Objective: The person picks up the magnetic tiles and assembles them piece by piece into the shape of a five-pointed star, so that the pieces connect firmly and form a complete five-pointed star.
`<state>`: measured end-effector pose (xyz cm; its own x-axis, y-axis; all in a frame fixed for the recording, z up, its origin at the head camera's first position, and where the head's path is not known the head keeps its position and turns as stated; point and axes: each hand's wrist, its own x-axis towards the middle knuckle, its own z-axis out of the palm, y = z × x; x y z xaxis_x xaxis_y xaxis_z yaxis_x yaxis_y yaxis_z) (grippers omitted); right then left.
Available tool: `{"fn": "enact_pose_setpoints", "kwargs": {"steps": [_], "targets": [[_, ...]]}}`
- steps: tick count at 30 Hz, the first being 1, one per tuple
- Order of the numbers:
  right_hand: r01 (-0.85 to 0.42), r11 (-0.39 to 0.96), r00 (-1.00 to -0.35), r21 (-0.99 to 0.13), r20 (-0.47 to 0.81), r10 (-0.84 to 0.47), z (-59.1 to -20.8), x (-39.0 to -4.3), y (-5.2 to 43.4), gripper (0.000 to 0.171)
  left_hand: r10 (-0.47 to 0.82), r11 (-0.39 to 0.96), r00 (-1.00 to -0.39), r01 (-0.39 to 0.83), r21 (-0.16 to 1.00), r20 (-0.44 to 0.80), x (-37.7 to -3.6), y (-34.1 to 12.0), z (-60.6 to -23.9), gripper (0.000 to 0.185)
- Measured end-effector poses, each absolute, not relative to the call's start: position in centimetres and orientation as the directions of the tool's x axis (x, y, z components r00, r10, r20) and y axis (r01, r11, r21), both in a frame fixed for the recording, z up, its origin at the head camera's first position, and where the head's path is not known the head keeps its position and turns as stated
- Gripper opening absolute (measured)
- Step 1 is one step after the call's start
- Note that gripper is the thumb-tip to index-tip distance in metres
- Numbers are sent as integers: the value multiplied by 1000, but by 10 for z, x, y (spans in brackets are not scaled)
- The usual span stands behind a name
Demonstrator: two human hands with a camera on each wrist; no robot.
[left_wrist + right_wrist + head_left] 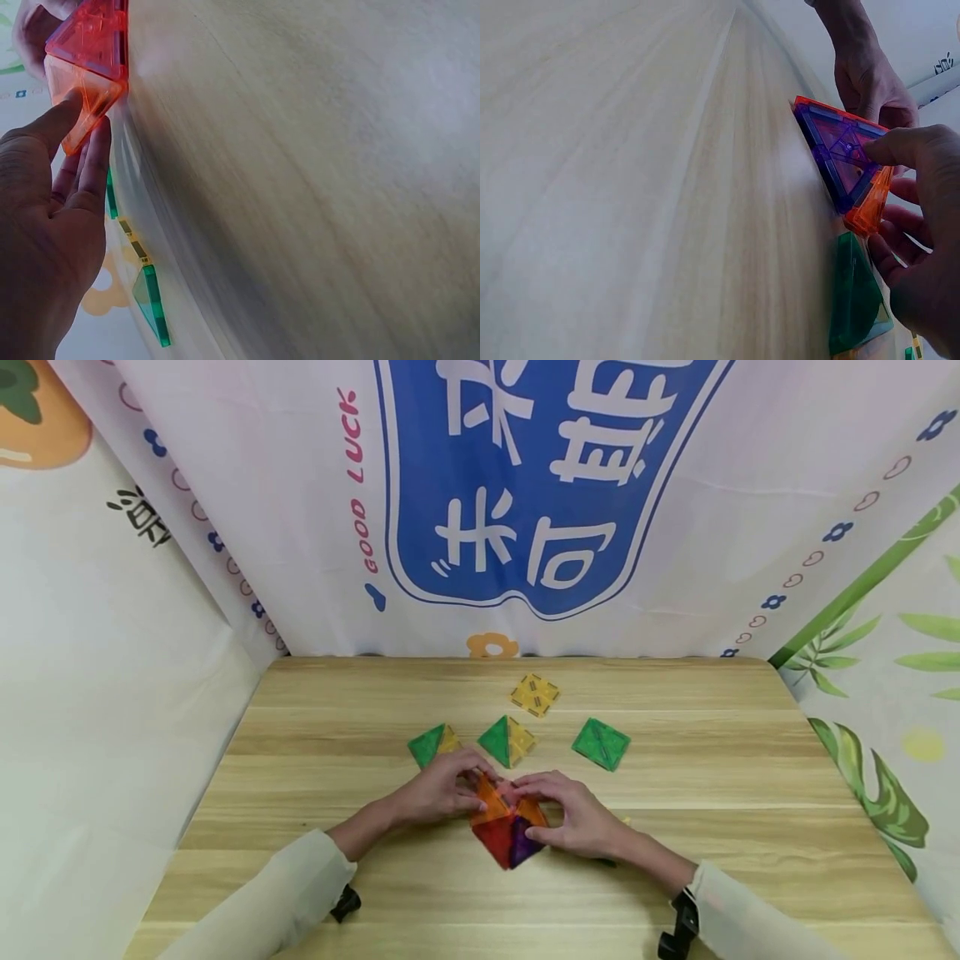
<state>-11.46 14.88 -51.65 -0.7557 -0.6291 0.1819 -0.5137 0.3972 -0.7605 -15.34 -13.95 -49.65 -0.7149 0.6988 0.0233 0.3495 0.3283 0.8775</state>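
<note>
Both of my grips meet on the small pyramid [507, 827] of magnetic tiles, which stands on the table [300, 793] just below the middle of the head view. My left hand [438, 793] comes in from 8 o'clock, its fingers fairly straight and laid against the orange face at the top left; the left wrist view shows the thumb and fingertips [71, 112] pressing on that orange tile. My right hand [573, 818] comes in from 4 o'clock, its fingers curled around the right side, with the thumb [889, 150] on the purple face and the other fingers behind the orange one. Red and purple tiles face me at 6 o'clock.

Beyond the pyramid, toward 12 o'clock, lie three more tile shapes in a row: a green and yellow piece [433, 745] at 11 o'clock, another green and yellow piece [507, 741] straight ahead, and a green piece [601, 743] at 1 o'clock. Farther back sits a yellow square piece [535, 694]. A printed cloth backdrop [525, 485] hangs behind the table.
</note>
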Motion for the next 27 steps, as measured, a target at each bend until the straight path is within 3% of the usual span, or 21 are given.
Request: {"fn": "enact_pose_setpoints", "kwargs": {"steps": [8, 17, 27], "targets": [[-499, 391, -762, -774, 175, -624, -517, -115, 151, 47, 688, 368, -726, 317, 874, -26, -155, -141, -499, 32], [-516, 362, -752, -776, 207, -626, -521, -120, 152, 39, 740, 411, -670, 521, 748, 60, -156, -144, -504, 34], [-525, 317, -710, -790, 201, -675, -521, -124, 152, 41, 745, 419, -667, 496, 760, 25, -152, -146, -503, 34]]}}
